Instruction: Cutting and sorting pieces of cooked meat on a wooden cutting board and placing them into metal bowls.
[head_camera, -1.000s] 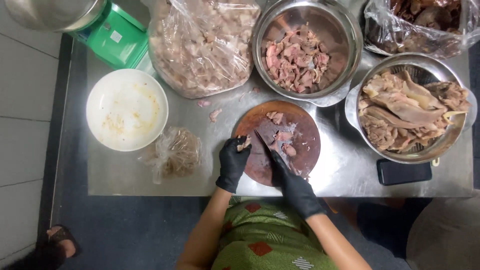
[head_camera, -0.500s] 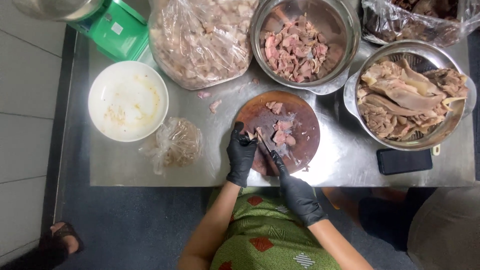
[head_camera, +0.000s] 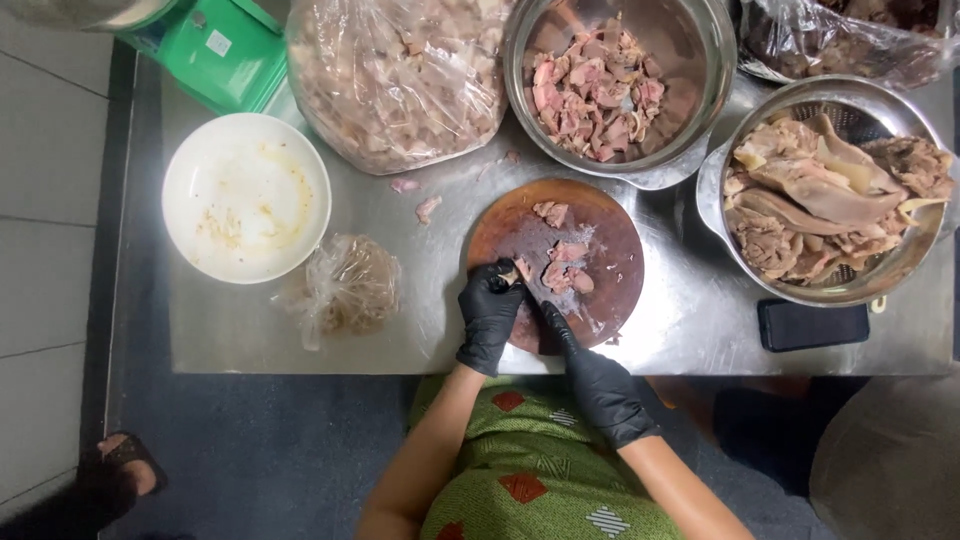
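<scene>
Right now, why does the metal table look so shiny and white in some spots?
In the head view, light from above glares off the steel table, washing it pale near the round cutting board and the white bowl; the floor below stays dim, and the gloved left hand looks sharp, not blurred.

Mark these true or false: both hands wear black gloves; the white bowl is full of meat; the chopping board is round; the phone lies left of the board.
1. Both hands, left hand and right hand, wear black gloves: true.
2. The white bowl is full of meat: false, it holds only smears.
3. The chopping board is round: true.
4. The phone lies left of the board: false, it lies right of it in the picture.
</scene>
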